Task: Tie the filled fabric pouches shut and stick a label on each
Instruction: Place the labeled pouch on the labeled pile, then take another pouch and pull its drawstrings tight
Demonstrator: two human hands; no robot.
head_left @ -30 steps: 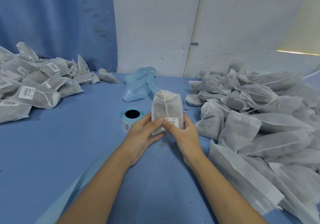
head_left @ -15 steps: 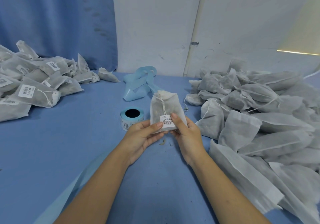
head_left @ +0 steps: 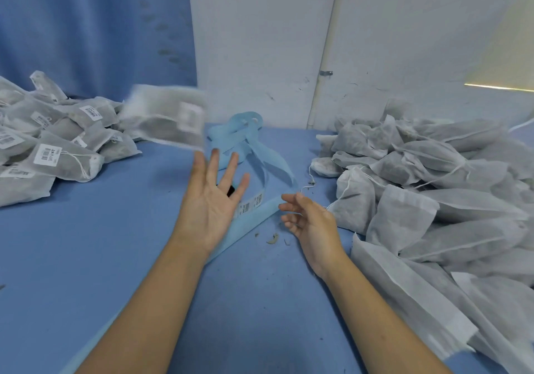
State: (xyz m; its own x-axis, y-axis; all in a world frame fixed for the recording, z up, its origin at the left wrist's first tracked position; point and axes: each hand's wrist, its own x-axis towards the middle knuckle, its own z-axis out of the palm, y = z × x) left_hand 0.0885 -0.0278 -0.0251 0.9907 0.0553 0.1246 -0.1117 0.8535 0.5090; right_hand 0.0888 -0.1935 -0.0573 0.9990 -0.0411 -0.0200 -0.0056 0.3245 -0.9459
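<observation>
While a labelled pouch (head_left: 164, 119) blurs mid-air, left hand (head_left: 208, 203) splayed empty, right hand (head_left: 311, 223) relaxed, empty.

Left edge of the table (head_left: 101, 243): heap of labelled pouches (head_left: 57, 148).
Right edge: larger heap of unlabelled pouches (head_left: 433, 188), reaching the near right corner.
Back centre: looped backing strip (head_left: 245, 133), running forward to the labels (head_left: 250, 204) between left hand (head_left: 209, 200) and right hand (head_left: 309, 220).
Midair: one labelled pouch (head_left: 166, 119), above the table beside the left heap.
</observation>
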